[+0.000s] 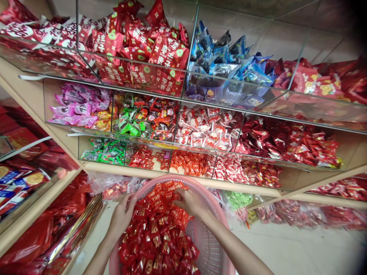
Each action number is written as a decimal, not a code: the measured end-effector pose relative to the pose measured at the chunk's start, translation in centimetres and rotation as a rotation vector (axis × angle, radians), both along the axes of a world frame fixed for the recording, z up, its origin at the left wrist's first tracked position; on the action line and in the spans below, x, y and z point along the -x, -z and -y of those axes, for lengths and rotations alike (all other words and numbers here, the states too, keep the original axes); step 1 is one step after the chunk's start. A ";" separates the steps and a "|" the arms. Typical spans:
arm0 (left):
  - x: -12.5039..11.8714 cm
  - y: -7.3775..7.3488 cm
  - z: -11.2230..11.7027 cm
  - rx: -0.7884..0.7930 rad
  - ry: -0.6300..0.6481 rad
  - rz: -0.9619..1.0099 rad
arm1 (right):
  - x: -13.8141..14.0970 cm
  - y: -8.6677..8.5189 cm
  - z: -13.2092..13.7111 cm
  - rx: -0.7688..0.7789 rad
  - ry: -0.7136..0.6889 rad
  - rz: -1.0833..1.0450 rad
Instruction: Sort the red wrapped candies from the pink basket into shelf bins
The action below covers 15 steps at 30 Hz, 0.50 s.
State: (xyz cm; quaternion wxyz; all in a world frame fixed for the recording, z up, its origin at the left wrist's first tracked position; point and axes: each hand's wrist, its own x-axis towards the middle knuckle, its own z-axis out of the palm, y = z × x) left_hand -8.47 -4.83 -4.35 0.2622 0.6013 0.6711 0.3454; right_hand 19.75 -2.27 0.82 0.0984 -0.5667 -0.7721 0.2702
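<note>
A pink perforated plastic basket stands low in front of the shelves, filled with wrapped candies. Dark red candies with gold print fill its near and left part. Brighter orange-red candies lie at the far side. My left hand is at the basket's left rim, fingers bent over it. Over the orange-red candies, my right hand reaches in from the right with thumb and fingers apart, touching the heap. Its fingertips are partly lost among the wrappers.
Clear-walled shelf bins hold red snack bags, blue bags, purple-pink packets, white-and-red candies and orange-red candies. Wooden shelf edges run just behind the basket. Bagged goods lie beneath; red packages fill the left.
</note>
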 end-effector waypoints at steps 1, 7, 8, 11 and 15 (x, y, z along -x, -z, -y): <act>0.0 -0.1 0.0 -0.009 0.003 -0.002 | 0.6 -0.2 0.3 0.010 -0.010 0.031; -0.2 -0.7 0.2 -0.006 0.003 -0.023 | 2.6 0.6 1.2 -0.012 0.040 0.193; -0.2 -0.7 0.2 -0.007 0.002 -0.020 | 2.5 0.8 1.2 -0.014 0.047 0.199; -0.1 -0.3 0.1 -0.017 -0.003 -0.015 | 1.7 0.6 1.1 -0.012 0.070 0.176; 0.0 0.2 0.1 -0.011 -0.004 -0.008 | 0.4 -0.7 1.3 0.018 0.114 0.080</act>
